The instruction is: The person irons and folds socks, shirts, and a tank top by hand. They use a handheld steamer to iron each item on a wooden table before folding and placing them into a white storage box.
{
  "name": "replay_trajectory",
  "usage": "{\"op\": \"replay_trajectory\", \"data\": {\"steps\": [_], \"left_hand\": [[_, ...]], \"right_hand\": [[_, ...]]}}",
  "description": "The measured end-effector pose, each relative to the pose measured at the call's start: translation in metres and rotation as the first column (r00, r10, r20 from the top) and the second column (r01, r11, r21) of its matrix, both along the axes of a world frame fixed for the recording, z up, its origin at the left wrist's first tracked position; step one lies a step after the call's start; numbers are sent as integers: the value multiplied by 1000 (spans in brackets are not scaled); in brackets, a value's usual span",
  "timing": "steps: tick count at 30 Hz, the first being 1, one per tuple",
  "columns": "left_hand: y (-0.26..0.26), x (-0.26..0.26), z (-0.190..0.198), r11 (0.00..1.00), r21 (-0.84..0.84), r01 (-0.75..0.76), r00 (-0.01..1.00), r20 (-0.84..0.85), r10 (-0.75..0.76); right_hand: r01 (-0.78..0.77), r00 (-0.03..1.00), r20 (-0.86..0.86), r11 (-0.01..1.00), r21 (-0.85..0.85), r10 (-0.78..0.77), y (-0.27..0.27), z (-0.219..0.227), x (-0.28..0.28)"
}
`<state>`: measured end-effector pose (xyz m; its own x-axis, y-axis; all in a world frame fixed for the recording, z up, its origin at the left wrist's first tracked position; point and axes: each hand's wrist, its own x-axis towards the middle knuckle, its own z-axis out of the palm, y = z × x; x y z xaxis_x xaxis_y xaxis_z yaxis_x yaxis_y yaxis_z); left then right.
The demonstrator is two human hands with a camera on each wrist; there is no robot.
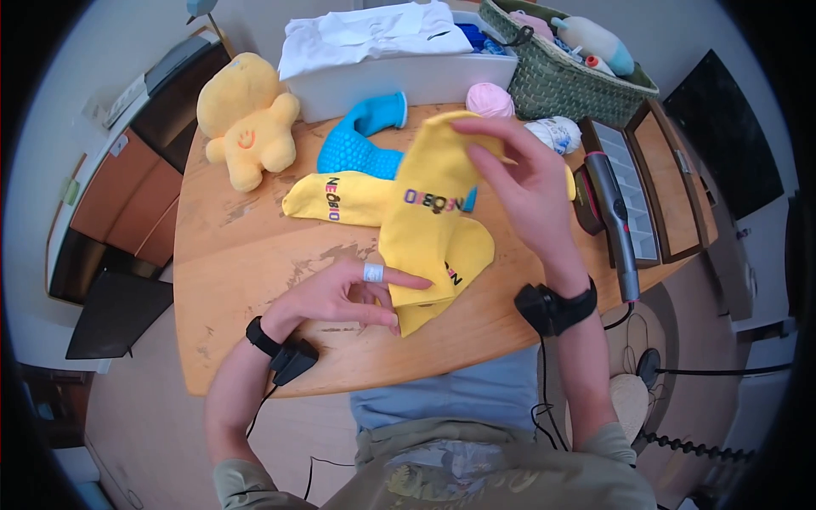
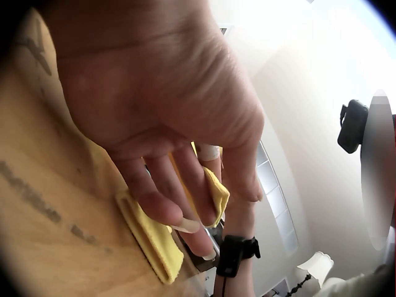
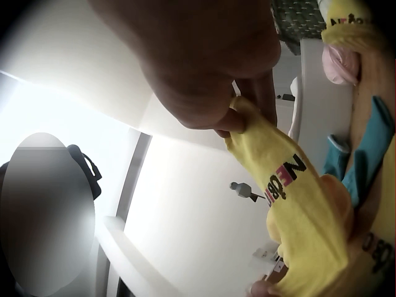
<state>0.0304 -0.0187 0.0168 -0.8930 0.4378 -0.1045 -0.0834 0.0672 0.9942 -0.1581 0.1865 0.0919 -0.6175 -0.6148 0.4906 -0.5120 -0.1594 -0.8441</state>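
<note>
My right hand pinches the upper end of a yellow sock with coloured NEOBIO lettering, raising it above the table. At the sock's lower end is my left hand, its ringed index finger laid across the fabric and its thumb close by at the edge. In the left wrist view, a fold of yellow cloth shows against those fingers. Beneath the raised sock lies another yellow sock, partly hidden. A third yellow sock lies flat to the left, next to a blue sock with a dotted texture.
A yellow plush toy sits at the table's back left. Behind are a white bin with clothing and a woven basket. Yarn balls, a grey hair styler and an opened compartment box occupy the right side.
</note>
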Motion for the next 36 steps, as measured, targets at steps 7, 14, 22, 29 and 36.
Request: {"op": "replay_trajectory", "data": {"steps": [7, 14, 22, 29, 36], "left_hand": [[8, 2, -1, 976, 213, 45, 995, 79, -63], [9, 1, -2, 932, 339, -131, 990, 96, 105], [7, -4, -11, 973, 184, -137, 985, -75, 153], [12, -3, -17, 942, -78, -326, 934, -183, 308], [12, -3, -10, 934, -232, -272, 940, -271, 207]], "right_hand": [[-327, 820, -472, 942, 78, 324, -110, 3, 8], [-357, 758, -495, 905, 232, 426, -125, -33, 35], [171, 924, -379, 943, 287, -52, -27, -10, -20], [693, 705, -613, 535, 484, -358, 59, -27, -48], [553, 830, -280, 777, 299, -483, 67, -54, -54]]}}
